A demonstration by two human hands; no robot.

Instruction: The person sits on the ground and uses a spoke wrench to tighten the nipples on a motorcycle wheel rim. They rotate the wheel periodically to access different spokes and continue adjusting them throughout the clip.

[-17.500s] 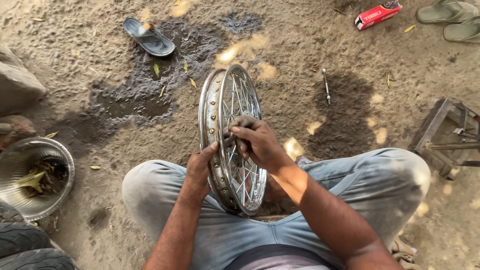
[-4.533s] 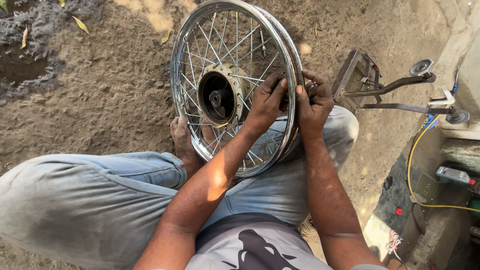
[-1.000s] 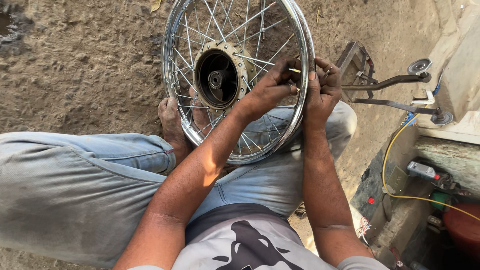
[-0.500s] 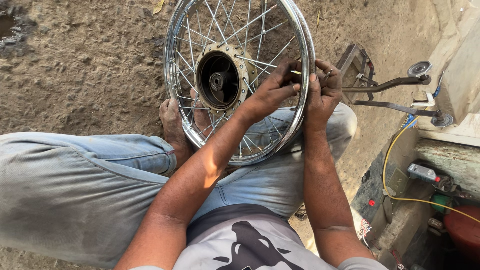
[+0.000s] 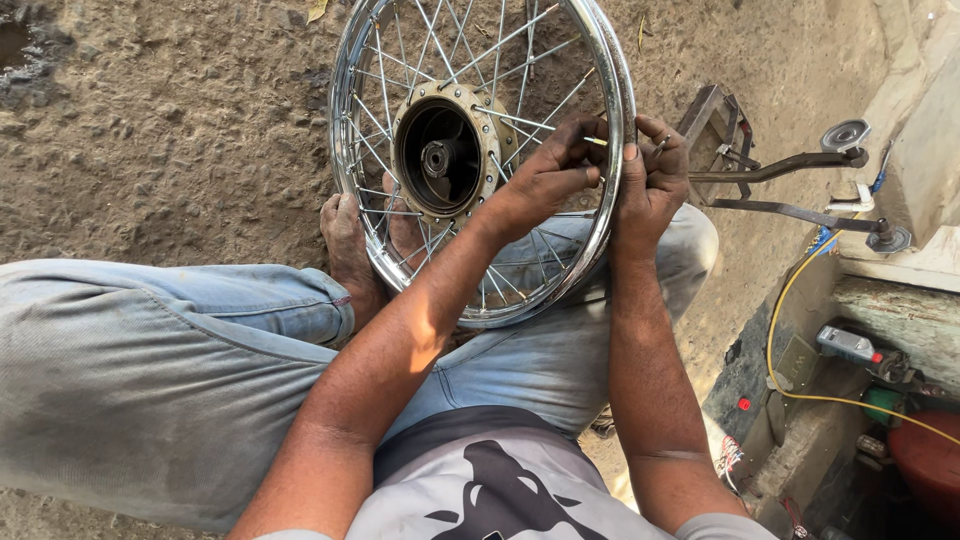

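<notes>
You are sitting on the dirt ground [image 5: 150, 130] with your left leg [image 5: 150, 370] stretched out to the left in grey jeans. Your bare foot [image 5: 350, 245] is bracing the lower left of the wheel [image 5: 480, 160], which is standing upright between your legs, hub [image 5: 440, 160] facing you.

Your left hand [image 5: 550, 175] is reaching through the spokes [image 5: 530, 110] on the right half of the wheel, fingers curled and pinching a spoke close to the rim [image 5: 610, 200]. Your right hand [image 5: 655, 175] is sitting just outside the rim, fingers closed around a small metal piece that is too small to tell apart; it looks like a spoke end or a small tool. The two hands are meeting across the rim, nearly touching.

To do this well, I would be keeping the foot firm against the rim so the wheel is not rolling, holding the spoke steady with the left hand while the right is working, and keeping fingertips away from where neighbouring spokes are crossing.

To the right, a metal stand [image 5: 790, 180] with two round-tipped arms is lying close by your right elbow, and could be crowding your wrist. Further right, a yellow cable [image 5: 790, 340] is looping past a concrete ledge [image 5: 900, 310] holding small tools and a red tub [image 5: 925, 470].
</notes>
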